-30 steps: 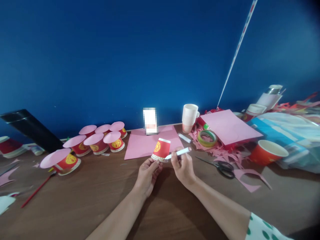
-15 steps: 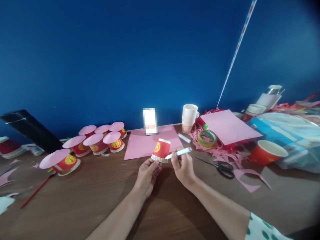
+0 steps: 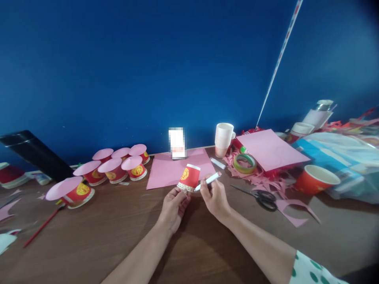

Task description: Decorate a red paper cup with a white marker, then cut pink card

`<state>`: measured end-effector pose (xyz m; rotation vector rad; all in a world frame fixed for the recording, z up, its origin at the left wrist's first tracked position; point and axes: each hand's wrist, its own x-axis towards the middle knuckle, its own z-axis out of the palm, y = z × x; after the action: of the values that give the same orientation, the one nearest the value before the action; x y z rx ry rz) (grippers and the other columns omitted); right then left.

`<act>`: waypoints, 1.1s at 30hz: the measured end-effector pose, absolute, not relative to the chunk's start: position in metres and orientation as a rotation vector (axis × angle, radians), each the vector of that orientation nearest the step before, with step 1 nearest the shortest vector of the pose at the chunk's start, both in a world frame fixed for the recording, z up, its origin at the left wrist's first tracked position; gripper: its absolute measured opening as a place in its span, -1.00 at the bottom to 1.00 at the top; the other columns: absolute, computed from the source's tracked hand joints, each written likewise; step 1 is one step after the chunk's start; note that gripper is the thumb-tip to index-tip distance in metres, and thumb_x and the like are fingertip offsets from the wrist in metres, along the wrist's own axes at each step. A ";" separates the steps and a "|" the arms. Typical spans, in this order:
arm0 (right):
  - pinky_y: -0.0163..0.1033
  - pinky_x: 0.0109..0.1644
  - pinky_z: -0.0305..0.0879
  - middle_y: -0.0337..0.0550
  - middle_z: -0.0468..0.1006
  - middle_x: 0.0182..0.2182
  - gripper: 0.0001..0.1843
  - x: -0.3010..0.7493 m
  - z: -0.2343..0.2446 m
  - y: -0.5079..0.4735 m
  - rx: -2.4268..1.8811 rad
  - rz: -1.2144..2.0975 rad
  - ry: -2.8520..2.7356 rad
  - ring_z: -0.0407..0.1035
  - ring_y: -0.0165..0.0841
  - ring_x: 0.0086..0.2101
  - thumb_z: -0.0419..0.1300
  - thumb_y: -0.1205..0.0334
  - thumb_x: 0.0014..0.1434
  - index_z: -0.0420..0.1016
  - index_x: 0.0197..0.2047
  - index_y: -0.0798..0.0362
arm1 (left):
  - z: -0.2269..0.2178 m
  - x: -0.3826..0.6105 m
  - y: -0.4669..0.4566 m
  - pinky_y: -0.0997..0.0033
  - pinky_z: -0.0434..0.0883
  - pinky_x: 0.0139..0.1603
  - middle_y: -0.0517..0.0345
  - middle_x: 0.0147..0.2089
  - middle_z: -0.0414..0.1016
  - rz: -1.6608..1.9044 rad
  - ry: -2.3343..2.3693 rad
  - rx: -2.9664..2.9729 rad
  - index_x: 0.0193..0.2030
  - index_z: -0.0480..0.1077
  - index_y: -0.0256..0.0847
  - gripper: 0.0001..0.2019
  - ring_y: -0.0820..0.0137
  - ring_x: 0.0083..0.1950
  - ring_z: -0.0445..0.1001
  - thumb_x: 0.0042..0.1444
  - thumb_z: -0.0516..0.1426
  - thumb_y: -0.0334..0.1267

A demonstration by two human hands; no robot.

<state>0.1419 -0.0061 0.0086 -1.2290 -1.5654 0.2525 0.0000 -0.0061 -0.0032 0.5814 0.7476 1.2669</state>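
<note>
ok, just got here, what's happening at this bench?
A person's left hand holds a red paper cup by its lower rim, wide end down. The right hand grips a white marker with its tip at the cup's patterned lower band; whether it touches, I can't tell. Seven red cups topped with pink discs stand to the left. Scissors lie to the right, and a pink sheet lies behind the hands.

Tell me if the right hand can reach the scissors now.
Likely yes: the scissors lie uncovered to the right of the right hand, with nothing visible in between. It holds a white marker, though, so it probably needs freeing first.
</note>
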 end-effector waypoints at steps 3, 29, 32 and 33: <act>-0.35 -0.48 0.17 -0.30 0.28 -0.62 -0.82 0.142 0.010 -0.008 -1.157 0.388 -1.433 0.19 -0.46 -0.60 -0.03 0.21 0.20 0.26 -0.41 0.07 | -0.003 0.000 -0.006 0.67 0.43 -0.37 0.14 -0.40 0.40 1.289 0.739 0.553 -0.36 0.38 -0.35 -0.85 0.60 -0.42 0.39 -0.12 0.25 -0.45; -0.30 -0.35 0.31 -0.20 0.39 -0.36 -0.56 0.139 0.002 0.006 -1.030 0.861 -1.135 0.31 -0.41 -0.42 0.13 0.01 0.10 0.20 0.00 0.03 | 0.002 0.000 -0.011 0.59 0.47 -0.35 0.16 -0.44 0.43 1.145 0.641 0.524 -0.33 0.40 -0.33 -0.92 0.53 -0.38 0.47 0.01 0.17 -0.37; -0.26 -0.29 0.33 -0.12 0.40 -0.25 -0.53 0.140 0.002 0.004 -1.131 0.700 -1.217 0.33 -0.36 -0.34 0.14 0.04 0.10 0.19 0.03 0.04 | 0.000 0.003 -0.013 0.59 0.46 -0.30 0.11 -0.39 0.46 1.136 0.696 0.597 -0.28 0.41 -0.34 -0.87 0.53 -0.35 0.47 0.00 0.18 -0.35; -0.25 -0.27 0.33 -0.11 0.39 -0.23 -0.53 0.140 0.003 0.003 -1.148 0.658 -1.233 0.33 -0.35 -0.31 0.14 0.05 0.10 0.19 0.03 0.03 | 0.000 0.003 -0.012 0.60 0.46 -0.30 0.11 -0.39 0.47 1.138 0.704 0.591 -0.27 0.41 -0.33 -0.86 0.54 -0.36 0.47 0.00 0.18 -0.35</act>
<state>0.1404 0.0026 0.0033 -1.1477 -1.2332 0.6584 0.0027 -0.0124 0.0001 0.5915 0.7044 1.1383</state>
